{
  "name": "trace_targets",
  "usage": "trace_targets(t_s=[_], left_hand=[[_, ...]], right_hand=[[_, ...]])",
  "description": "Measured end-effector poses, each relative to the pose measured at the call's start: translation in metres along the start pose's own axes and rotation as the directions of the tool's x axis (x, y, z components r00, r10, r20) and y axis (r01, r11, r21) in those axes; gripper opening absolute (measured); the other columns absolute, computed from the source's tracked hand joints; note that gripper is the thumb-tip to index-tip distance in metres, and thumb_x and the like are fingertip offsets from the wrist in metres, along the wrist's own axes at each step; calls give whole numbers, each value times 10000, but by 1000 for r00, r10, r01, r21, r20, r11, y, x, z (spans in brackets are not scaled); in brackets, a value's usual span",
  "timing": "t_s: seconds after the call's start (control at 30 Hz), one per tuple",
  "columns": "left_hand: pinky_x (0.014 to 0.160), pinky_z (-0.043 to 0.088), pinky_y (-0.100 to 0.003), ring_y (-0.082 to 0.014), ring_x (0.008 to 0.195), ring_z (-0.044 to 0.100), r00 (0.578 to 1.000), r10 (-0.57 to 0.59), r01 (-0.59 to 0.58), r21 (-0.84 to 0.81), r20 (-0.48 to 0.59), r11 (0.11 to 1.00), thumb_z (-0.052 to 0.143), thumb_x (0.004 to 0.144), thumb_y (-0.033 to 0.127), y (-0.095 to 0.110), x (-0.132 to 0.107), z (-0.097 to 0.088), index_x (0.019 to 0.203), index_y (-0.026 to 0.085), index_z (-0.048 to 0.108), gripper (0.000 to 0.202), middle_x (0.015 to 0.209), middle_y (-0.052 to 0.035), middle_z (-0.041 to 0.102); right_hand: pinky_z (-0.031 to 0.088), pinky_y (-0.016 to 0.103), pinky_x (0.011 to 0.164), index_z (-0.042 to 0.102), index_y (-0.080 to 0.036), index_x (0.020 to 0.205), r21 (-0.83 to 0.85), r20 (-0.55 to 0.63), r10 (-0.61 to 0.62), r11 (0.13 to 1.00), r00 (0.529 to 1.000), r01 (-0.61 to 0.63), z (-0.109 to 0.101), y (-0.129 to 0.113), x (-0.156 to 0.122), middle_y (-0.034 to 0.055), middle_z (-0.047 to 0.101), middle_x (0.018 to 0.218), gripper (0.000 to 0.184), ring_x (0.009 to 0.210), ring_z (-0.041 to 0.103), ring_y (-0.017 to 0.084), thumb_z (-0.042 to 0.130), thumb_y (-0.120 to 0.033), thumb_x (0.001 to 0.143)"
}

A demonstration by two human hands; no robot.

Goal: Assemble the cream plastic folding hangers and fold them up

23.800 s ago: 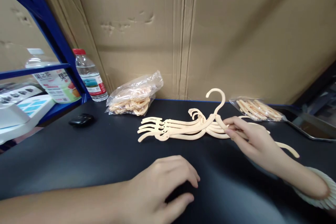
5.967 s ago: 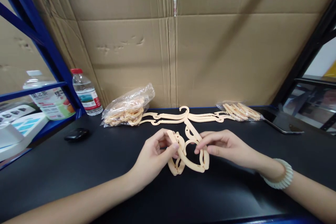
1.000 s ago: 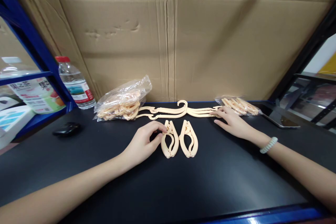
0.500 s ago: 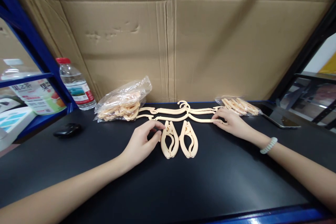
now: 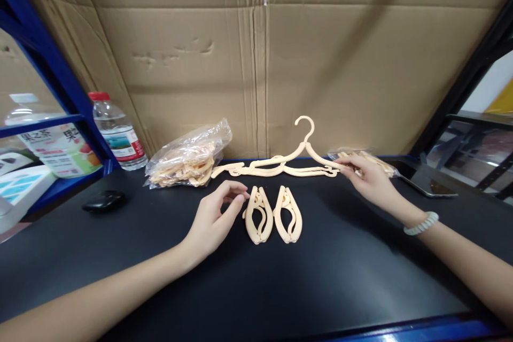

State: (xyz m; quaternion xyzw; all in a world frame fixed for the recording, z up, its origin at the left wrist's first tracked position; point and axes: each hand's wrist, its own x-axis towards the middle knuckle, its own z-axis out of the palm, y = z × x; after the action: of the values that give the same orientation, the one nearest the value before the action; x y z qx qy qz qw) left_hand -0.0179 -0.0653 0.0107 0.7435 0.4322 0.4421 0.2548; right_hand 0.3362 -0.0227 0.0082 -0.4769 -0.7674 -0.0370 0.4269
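Two folded cream plastic hangers [image 5: 272, 215] lie side by side on the black table [image 5: 160, 267]. My left hand [image 5: 214, 216] hovers just left of them, fingers loosely curled and apart, holding nothing. My right hand [image 5: 366, 179] pinches the right arm of an unfolded cream hanger [image 5: 302, 147] and tilts it up, its hook raised against the cardboard. Another unfolded hanger [image 5: 276, 171] lies flat beneath it at the table's back.
A plastic bag of hangers [image 5: 188, 157] sits back left, a smaller bag [image 5: 377, 160] back right behind my right hand. A water bottle [image 5: 114, 131], a black mouse [image 5: 103, 200], blue shelving [image 5: 48, 64] stand left. A cardboard wall [image 5: 264, 64] closes the back; a metal tray [image 5: 425, 184] lies right.
My right hand has lifted one unfolded hanger off the flat pile, so its hook now stands up. My left hand has drawn slightly back from the folded hangers.
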Motion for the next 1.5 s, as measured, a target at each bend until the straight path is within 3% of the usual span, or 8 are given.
trace_targets(t_s=[0.2,0.4,0.53,0.8,0.97,1.23,1.37,1.5], left_hand=[[843,526,-379,-218,1003,614,991,-111,100,-142,-70,985,515,889,361,-3,-1,5,1283,207,393,440,1254,-113,523],[879,518,-353,-233,1071,595,999,36,-36,1,9,999,529,901,347,-1,-5,7,1399,229,377,533,1326,-107,515],[948,487,-361,-248,1107,601,991,121,-125,105,50,987,535,907,321,0,-6,6,1375,215,470,484,1241,-90,621],[840,523,-301,-192,862,669,999,-51,51,-1,-1,999,553,898,372,-3,-3,4,1197,185,604,356,970,-53,711],[731,526,-249,-155,771,650,996,-91,91,-89,5,992,581,880,394,-4,-2,4,1155,197,605,339,913,-27,694],[710,527,-261,-145,727,628,996,-94,93,-120,-6,988,587,878,401,-3,-3,4,1151,193,601,343,882,-21,677],[722,526,-275,-148,716,628,996,-83,82,-109,-7,991,588,877,388,-2,-4,4,1150,199,606,333,882,-22,678],[717,524,-265,-158,737,642,996,-90,88,-102,-15,991,596,873,381,-2,-4,4,1142,208,621,321,894,-29,687]], right_hand=[[446,334,622,628,-195,953,-39,1,-81,996,997,81,-5,-7,0,53,645,799,151,682,563,192,488,-245,922],[483,330,667,620,-193,996,-6,63,-187,982,980,188,2,-23,-7,72,666,894,147,787,605,201,489,-199,930],[501,334,755,617,-202,1027,21,82,-245,970,966,244,8,-35,-11,67,667,927,152,857,615,196,490,-192,944],[487,366,787,634,-199,1034,-105,148,-336,930,930,352,4,-29,-10,80,658,945,159,889,592,218,503,-205,943],[462,360,721,662,-182,926,-354,108,-314,874,943,332,-3,-36,-11,68,700,859,161,783,592,221,530,-273,942],[458,278,537,667,-178,987,-594,35,-340,749,940,294,-1,-51,-18,58,710,1099,181,704,677,178,504,-249,954],[520,306,590,678,-186,958,-559,24,-312,784,950,271,-1,-51,-17,108,609,1291,182,778,684,198,501,-226,949],[566,397,763,655,-215,1058,-311,50,-295,903,954,296,0,-48,-16,143,467,1427,235,902,668,211,460,-149,945]])
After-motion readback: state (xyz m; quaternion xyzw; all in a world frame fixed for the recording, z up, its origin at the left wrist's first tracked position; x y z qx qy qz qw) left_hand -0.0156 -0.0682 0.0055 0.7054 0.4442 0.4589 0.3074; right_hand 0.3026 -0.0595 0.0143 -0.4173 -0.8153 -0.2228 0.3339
